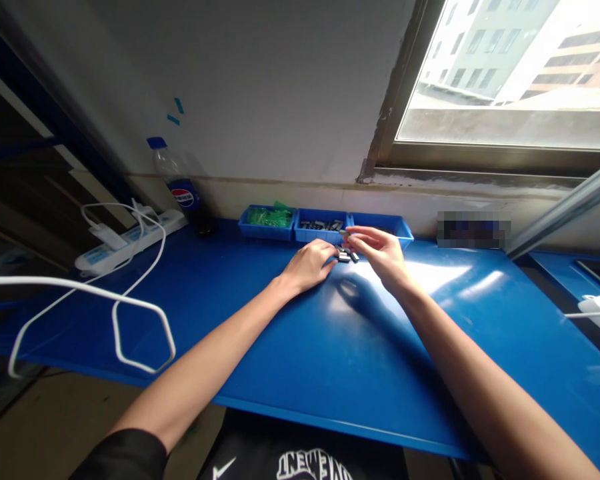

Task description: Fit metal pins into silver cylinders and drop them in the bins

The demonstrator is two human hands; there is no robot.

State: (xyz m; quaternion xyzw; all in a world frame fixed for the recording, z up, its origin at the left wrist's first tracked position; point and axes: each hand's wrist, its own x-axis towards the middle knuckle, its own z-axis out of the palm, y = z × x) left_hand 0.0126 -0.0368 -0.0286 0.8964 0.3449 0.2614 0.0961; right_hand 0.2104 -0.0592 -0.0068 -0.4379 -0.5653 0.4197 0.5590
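Observation:
My right hand (377, 253) is raised over the table, its thumb and forefinger closed on a small silvery piece (344, 232). Below it lies a little group of black-and-silver pieces (353, 256) on the blue tabletop (300, 347). My left hand (310, 265) rests on the table just left of that group, fingers curled and fingertips against the nearest pieces; what they grip is hidden. Behind both hands, the middle blue bin (310, 235) holds many similar small pieces. The right blue bin (404, 230) is partly covered by my right hand.
A left blue bin (265, 232) holds green plastic pieces. Further left stand a cola bottle (183, 193) and a white power strip (130, 243), with a looping white cable (167, 333) by my left forearm. A wall and window (480, 127) close off the back.

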